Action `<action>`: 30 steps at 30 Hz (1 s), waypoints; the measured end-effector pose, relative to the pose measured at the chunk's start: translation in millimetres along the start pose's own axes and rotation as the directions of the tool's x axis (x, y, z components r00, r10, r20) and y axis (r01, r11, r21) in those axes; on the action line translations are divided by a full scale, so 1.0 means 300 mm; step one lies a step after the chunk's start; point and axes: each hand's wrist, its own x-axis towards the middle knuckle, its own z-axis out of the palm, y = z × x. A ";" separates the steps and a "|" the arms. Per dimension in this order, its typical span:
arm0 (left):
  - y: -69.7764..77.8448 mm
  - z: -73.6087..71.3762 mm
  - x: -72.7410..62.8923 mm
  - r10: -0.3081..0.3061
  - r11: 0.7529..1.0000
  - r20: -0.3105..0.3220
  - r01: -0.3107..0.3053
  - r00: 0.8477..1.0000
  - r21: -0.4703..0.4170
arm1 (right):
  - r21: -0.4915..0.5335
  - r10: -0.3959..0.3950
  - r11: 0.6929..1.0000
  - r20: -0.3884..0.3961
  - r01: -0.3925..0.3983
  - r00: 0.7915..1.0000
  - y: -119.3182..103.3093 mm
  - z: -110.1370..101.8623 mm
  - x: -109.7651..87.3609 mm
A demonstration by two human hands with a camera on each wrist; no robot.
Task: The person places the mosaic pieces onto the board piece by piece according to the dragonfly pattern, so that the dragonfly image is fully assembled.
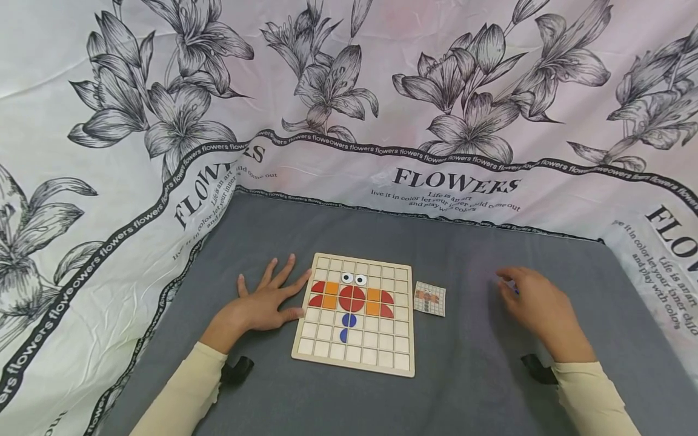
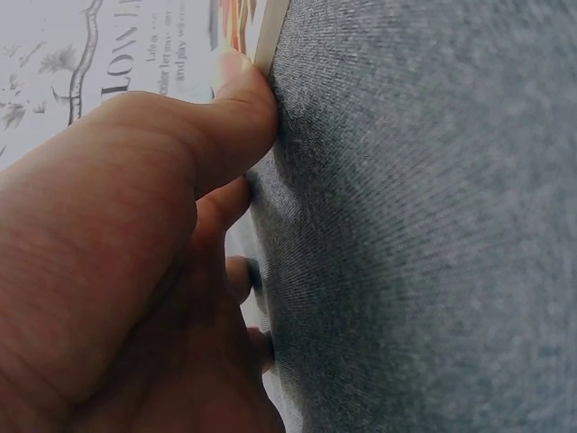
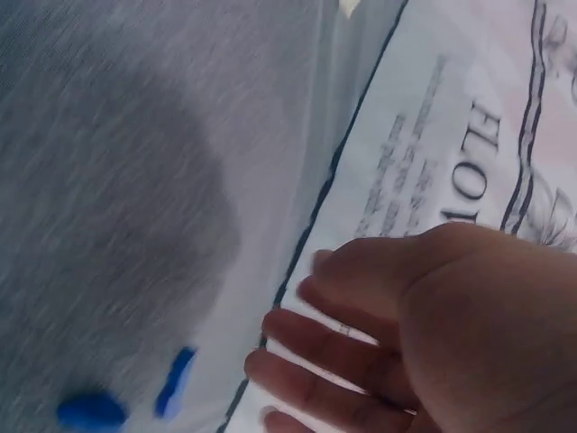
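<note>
A wooden grid board (image 1: 376, 363) lies on the grey cloth, with coloured pieces in its cells: a red circle (image 1: 351, 298) of quarter pieces, orange squares, red quarter pieces at both sides, two eye pieces (image 1: 354, 278) and blue half-round pieces (image 1: 349, 320) below. My left hand (image 1: 262, 303) rests with fingers spread, its index finger and thumb at the board's left edge. Out to the right, my right hand (image 1: 531, 306) hovers over the cloth with loosely bent fingers and nothing visible in them. Near it, two blue pieces (image 3: 92, 410) show in the right wrist view.
A small picture card (image 1: 429, 298) with a gridded figure lies just right of the board. Grey cloth (image 1: 458, 375) covers the table. A white flower-printed sheet (image 1: 349, 163) rises along the back and sides.
</note>
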 end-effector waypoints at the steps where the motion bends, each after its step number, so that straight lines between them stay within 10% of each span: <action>1: 0.004 -0.005 -0.001 -0.004 1.000 0.008 0.004 1.000 -0.001 | -0.015 0.016 1.000 0.007 -0.016 1.000 0.017 0.001 -0.006; 15: -0.016 0.010 0.008 0.011 1.000 -0.007 -0.012 1.000 -0.026 | -0.056 0.187 0.981 0.076 -0.183 0.979 0.164 0.002 -0.058; 30: -0.031 0.026 0.019 -0.003 1.000 -0.007 0.003 1.000 0.015 | -0.019 0.168 0.986 0.097 -0.167 0.981 0.204 0.005 -0.052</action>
